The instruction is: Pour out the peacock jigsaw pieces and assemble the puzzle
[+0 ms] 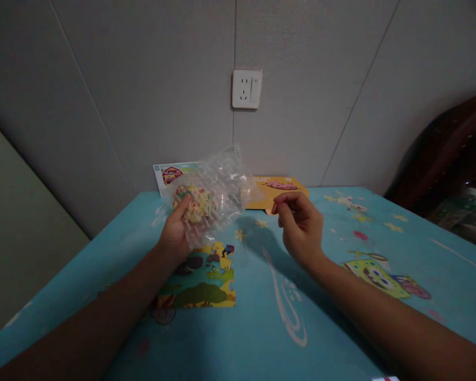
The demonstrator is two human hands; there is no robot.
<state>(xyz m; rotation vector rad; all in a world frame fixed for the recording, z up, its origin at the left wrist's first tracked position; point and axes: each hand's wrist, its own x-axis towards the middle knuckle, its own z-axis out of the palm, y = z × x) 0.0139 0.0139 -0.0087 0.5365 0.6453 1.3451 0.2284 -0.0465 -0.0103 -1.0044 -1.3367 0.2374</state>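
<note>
My left hand (177, 228) is closed round a clear plastic bag (218, 188) that holds a clump of colourful puzzle pieces (196, 203), lifted above the table. My right hand (301, 225) hovers a little to the right of the bag with thumb and fingertips pinched together; whether anything is between them is too small to tell. Below the left hand a partly joined puzzle (204, 278) with a green and yellow picture lies flat on the blue cartoon tablecloth (262, 328).
A white picture card (170, 173) and a yellow card (277, 188) lean at the table's far edge against the grey wall. A wall socket (246, 89) is above them. A dark brown object (448, 153) stands at the right.
</note>
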